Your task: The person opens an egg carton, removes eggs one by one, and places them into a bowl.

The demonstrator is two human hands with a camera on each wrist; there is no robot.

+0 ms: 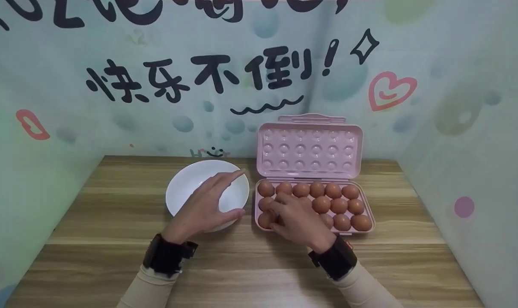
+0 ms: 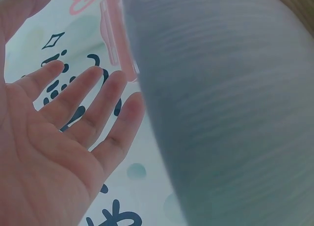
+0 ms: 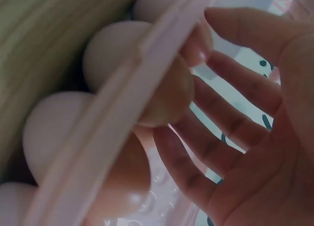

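An open pink egg carton point(image 1: 368, 203) on the table holds several rows of brown eggs. At its front left corner, my right hand point(image 1: 301, 220) has thumb and index finger on either side of an egg point(image 1: 265, 220), pinching it; the egg is still in the carton. In the right wrist view, this egg point(image 3: 197, 45) shows between thumb and index finger, partly behind the carton's edge. A white bowl point(image 1: 180, 184) stands left of the carton. Over it is my left hand point(image 1: 201, 207), fingers spread and holding nothing. The left wrist view shows the bowl's outer side point(image 2: 225, 113) beside those fingers.
The carton's lid point(image 1: 310, 171) stands upright at the back, near a printed cloth backdrop point(image 1: 216, 124). The wooden table point(image 1: 242, 273) extends in front of the bowl and carton. Similar cloth walls rise on both sides.
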